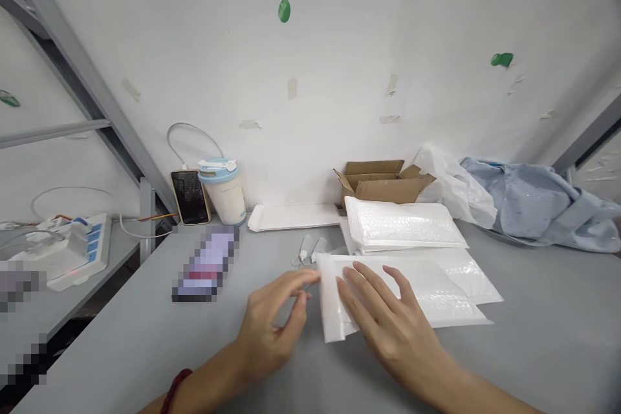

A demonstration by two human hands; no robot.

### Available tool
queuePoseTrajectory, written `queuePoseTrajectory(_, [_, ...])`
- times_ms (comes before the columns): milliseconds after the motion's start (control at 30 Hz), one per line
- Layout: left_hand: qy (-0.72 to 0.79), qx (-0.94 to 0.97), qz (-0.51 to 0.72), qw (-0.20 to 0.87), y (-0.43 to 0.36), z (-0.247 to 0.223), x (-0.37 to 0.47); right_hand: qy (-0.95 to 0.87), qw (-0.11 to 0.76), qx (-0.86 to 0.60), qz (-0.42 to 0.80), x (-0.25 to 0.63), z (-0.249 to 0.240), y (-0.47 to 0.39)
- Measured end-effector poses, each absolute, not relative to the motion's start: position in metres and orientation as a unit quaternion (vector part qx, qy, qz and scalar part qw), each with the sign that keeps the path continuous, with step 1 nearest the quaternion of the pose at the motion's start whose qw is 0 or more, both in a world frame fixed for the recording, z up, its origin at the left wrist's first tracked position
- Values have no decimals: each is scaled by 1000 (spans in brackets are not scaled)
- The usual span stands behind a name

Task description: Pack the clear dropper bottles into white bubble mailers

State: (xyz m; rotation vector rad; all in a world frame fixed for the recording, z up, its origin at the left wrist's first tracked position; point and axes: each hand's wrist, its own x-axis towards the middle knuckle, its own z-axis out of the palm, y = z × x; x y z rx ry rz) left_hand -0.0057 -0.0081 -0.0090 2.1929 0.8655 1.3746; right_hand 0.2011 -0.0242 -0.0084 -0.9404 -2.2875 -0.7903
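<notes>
A white bubble mailer (436, 297) lies flat on the grey table, its flap end (332, 310) toward the left. My right hand (388, 317) rests on top of it, fingers stretched and spread. At the flap's left edge is my left hand (272, 323), the index fingertip touching or nearly touching it. The left thumb is bent below with a gap to the index finger, and I see nothing held there; the other left fingers are partly hidden. More white bubble mailers (407, 223) lie behind. Small translucent tubes (305, 248) sit just beyond the flap.
An open cardboard box (385, 187), a white plastic bag (451, 184) and blue cloth (538, 200) stand along the wall. Leftward are a blue-lidded cup (226, 194), an upright phone (191, 197), a blurred-out phone (206, 265), a flat white package (294, 217) and a power strip (90, 252).
</notes>
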Motion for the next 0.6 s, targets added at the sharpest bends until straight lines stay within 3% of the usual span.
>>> queuePoseTrajectory(200, [220, 887, 402, -57, -2, -24, -1, -849, 318, -315, -282, 201, -5, -26])
queuePoseTrajectory(333, [182, 881, 425, -106, 0, -24, 5, -858, 333, -273, -280, 200, -1, -30])
queuePoseTrajectory(467, [219, 848, 480, 48, -1, -9, 20, -823, 385, -284, -305, 202, 8, -34])
queuePoseTrajectory(600, [378, 718, 411, 415, 2, 12, 44, -783, 449, -272, -333, 205, 15, -37])
